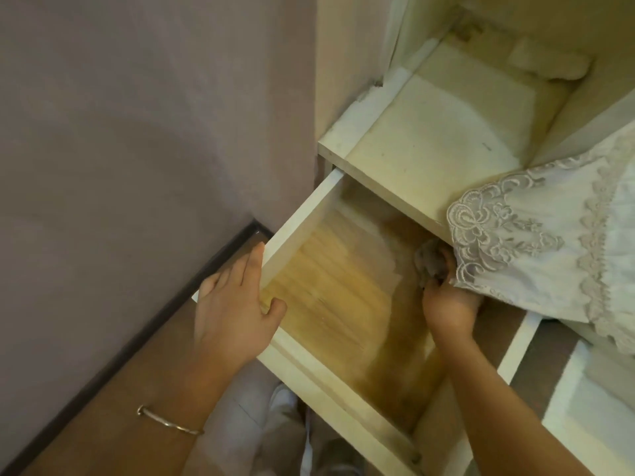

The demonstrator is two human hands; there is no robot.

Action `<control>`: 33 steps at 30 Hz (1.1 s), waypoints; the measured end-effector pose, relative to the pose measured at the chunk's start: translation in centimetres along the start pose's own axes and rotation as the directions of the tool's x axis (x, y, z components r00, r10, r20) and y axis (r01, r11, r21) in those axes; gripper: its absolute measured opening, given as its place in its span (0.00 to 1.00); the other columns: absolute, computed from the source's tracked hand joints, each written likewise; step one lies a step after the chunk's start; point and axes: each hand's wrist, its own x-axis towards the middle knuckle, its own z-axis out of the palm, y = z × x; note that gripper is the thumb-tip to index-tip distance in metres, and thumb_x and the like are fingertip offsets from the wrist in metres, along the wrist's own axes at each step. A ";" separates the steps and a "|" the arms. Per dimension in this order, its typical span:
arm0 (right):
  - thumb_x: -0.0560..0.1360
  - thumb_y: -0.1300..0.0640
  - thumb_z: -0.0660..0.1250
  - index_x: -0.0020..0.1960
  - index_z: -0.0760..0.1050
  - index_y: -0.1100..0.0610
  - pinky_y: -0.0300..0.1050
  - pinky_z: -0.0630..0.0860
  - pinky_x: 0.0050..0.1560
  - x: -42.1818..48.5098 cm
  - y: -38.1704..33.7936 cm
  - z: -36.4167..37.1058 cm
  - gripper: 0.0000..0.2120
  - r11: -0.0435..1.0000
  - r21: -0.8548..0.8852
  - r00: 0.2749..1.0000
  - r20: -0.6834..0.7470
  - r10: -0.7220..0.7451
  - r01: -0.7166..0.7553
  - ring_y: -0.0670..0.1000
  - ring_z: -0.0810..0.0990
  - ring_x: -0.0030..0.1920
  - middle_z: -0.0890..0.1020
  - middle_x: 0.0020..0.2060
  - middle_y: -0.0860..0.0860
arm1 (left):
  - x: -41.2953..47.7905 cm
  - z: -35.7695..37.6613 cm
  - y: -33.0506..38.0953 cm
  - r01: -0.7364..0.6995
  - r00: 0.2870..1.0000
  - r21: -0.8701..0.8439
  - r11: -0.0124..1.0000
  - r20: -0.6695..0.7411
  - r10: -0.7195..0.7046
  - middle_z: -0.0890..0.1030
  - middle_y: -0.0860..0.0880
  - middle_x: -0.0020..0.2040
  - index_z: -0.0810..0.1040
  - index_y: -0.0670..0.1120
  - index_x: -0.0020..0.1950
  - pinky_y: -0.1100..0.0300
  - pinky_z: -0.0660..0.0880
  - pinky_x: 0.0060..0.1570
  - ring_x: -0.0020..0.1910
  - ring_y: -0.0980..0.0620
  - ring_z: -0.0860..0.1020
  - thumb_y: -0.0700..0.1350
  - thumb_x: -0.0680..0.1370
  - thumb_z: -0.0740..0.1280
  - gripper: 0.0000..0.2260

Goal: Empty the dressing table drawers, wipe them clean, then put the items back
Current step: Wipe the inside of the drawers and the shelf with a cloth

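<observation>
**Q:** What occupies the field to the outside of the left hand?

**A:** A mauve wall (144, 125), meeting a brown floor (113, 389) along a dark skirting strip (192, 273).

**Q:** And between the two hands?

**A:** The pulled-out drawer (347, 383) of the cream dressing table (412, 146). Its wooden bottom shows bare, pale on the left-hand side and darker toward the right hand. The table's shelf lies beyond both hands.

**Q:** What hangs above the right hand?

**A:** A white lace-edged fabric (549, 242), its embroidered border overlapping the wrist side of that hand.

**Q:** State of the hands?

**A:** The left hand (233, 304) lies flat and spread on the drawer's left wall, thumb hooked inside. The right hand (450, 304) is inside the drawer, at its far right corner, fingers closed on a small grey cloth (433, 261) pressed to the bottom.

**Q:** Smallest detail?

**A:** A thin metal bangle (168, 420) on the left forearm.
</observation>
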 end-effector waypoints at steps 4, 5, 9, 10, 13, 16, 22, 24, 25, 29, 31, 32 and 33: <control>0.78 0.61 0.57 0.71 0.62 0.56 0.42 0.62 0.62 -1.0 -1.8 1.1 0.22 1.000 0.018 0.997 -0.079 -0.009 0.011 0.59 0.66 0.67 0.66 0.69 0.59 | 0.1 0.1 -0.1 -0.002 1.000 0.002 1.000 0.004 0.002 0.71 0.49 0.67 0.55 0.47 0.74 0.51 0.61 0.63 0.60 0.48 0.73 0.60 0.68 0.48 0.36; 0.78 0.63 0.58 0.71 0.63 0.53 0.44 0.63 0.64 -1.7 -3.2 2.0 0.22 0.991 -0.033 0.988 -0.072 -0.135 0.133 0.59 0.65 0.68 0.65 0.70 0.57 | 0.2 0.1 -0.1 -0.004 1.000 0.004 1.000 0.005 0.004 0.71 0.49 0.66 0.55 0.47 0.74 0.52 0.61 0.63 0.58 0.48 0.74 0.60 0.68 0.48 0.36; 0.76 0.65 0.60 0.68 0.68 0.54 0.53 0.62 0.68 -4.4 -6.7 6.3 0.22 0.885 0.009 0.883 0.065 -0.466 0.466 0.61 0.61 0.71 0.65 0.72 0.55 | 0.3 0.0 -0.3 -0.017 1.000 0.004 1.000 0.012 0.017 0.71 0.49 0.67 0.55 0.47 0.74 0.52 0.62 0.62 0.57 0.49 0.74 0.59 0.69 0.51 0.35; 0.77 0.64 0.59 0.69 0.67 0.53 0.53 0.62 0.68 -4.9 -6.6 6.8 0.21 0.866 0.008 0.857 0.137 -0.497 0.500 0.60 0.60 0.71 0.64 0.72 0.54 | 0.3 0.0 -0.3 -0.021 1.000 0.005 1.000 0.014 0.021 0.70 0.49 0.67 0.54 0.47 0.74 0.52 0.62 0.62 0.58 0.49 0.74 0.59 0.69 0.51 0.35; 0.73 0.67 0.63 0.65 0.72 0.57 0.56 0.67 0.64 -4.3 -4.4 5.4 0.21 0.803 0.007 0.793 0.152 -0.590 0.596 0.65 0.67 0.67 0.70 0.67 0.60 | 0.2 0.0 -0.3 -0.012 1.000 -0.006 1.000 0.016 0.013 0.70 0.49 0.67 0.55 0.47 0.74 0.51 0.62 0.63 0.58 0.49 0.74 0.58 0.69 0.51 0.34; 0.72 0.69 0.62 0.66 0.71 0.56 0.52 0.64 0.67 -0.4 -1.7 2.6 0.24 0.926 0.056 0.928 -0.021 -0.372 0.372 0.61 0.68 0.67 0.69 0.68 0.58 | 0.1 0.2 -0.2 -0.009 1.000 -0.005 1.000 0.002 0.009 0.72 0.49 0.65 0.57 0.46 0.73 0.51 0.63 0.62 0.56 0.48 0.75 0.58 0.69 0.51 0.34; 0.67 0.69 0.70 0.62 0.75 0.57 0.55 0.71 0.60 -5.1 -2.2 4.3 0.24 0.819 -0.011 0.817 0.071 -0.572 0.574 0.65 0.74 0.60 0.74 0.63 0.61 | 0.2 0.0 -0.3 -0.014 1.000 0.011 1.000 0.020 0.014 0.70 0.49 0.68 0.55 0.47 0.74 0.53 0.61 0.63 0.58 0.49 0.73 0.59 0.67 0.46 0.36; 0.66 0.65 0.72 0.59 0.77 0.55 0.57 0.74 0.55 -6.5 -1.2 4.8 0.22 0.641 -0.026 0.628 0.237 -0.742 0.767 0.65 0.77 0.56 0.78 0.59 0.60 | 0.2 0.1 -0.3 -0.010 1.000 0.008 1.000 0.026 0.009 0.69 0.49 0.68 0.55 0.47 0.74 0.53 0.61 0.62 0.59 0.49 0.73 0.59 0.67 0.45 0.36; 0.66 0.63 0.71 0.59 0.77 0.55 0.57 0.74 0.55 -5.7 -0.8 4.2 0.21 0.597 -0.031 0.583 0.256 -0.771 0.802 0.65 0.78 0.56 0.79 0.58 0.59 | 0.2 0.0 -0.2 -0.005 1.000 0.008 1.000 0.024 0.005 0.70 0.49 0.68 0.55 0.47 0.74 0.53 0.61 0.62 0.59 0.49 0.73 0.59 0.67 0.46 0.36; 0.72 0.69 0.64 0.65 0.72 0.56 0.48 0.64 0.66 -0.4 -0.4 1.5 0.23 0.874 0.018 0.872 0.058 -0.486 0.486 0.60 0.69 0.66 0.70 0.67 0.57 | 0.1 -0.1 0.0 0.003 1.000 0.024 1.000 0.029 -0.004 0.70 0.49 0.67 0.56 0.46 0.74 0.52 0.62 0.63 0.58 0.49 0.74 0.59 0.68 0.46 0.35; 0.75 0.66 0.62 0.68 0.69 0.54 0.46 0.59 0.69 1.1 -1.4 1.7 0.22 0.939 0.010 0.939 -0.035 -0.342 0.343 0.57 0.65 0.69 0.67 0.70 0.55 | 0.1 0.0 -0.1 -0.003 0.999 0.019 1.000 0.033 0.002 0.70 0.49 0.67 0.56 0.46 0.74 0.53 0.62 0.63 0.58 0.49 0.74 0.58 0.69 0.49 0.34; 0.75 0.66 0.61 0.67 0.69 0.55 0.45 0.59 0.68 1.1 -2.3 2.2 0.22 0.949 0.003 0.946 -0.069 -0.316 0.317 0.58 0.65 0.68 0.67 0.70 0.55 | 0.1 0.0 -0.1 -0.003 0.999 0.019 1.000 0.037 0.002 0.70 0.49 0.68 0.56 0.46 0.74 0.53 0.61 0.63 0.58 0.49 0.74 0.57 0.70 0.50 0.34; 0.75 0.66 0.61 0.67 0.70 0.54 0.45 0.61 0.67 0.9 -3.4 2.9 0.22 0.944 -0.001 0.940 -0.083 -0.330 0.331 0.58 0.67 0.67 0.68 0.69 0.55 | 0.1 0.0 -0.1 -0.003 0.999 0.025 1.000 0.036 0.002 0.70 0.49 0.68 0.56 0.46 0.74 0.53 0.61 0.63 0.58 0.50 0.74 0.57 0.70 0.50 0.34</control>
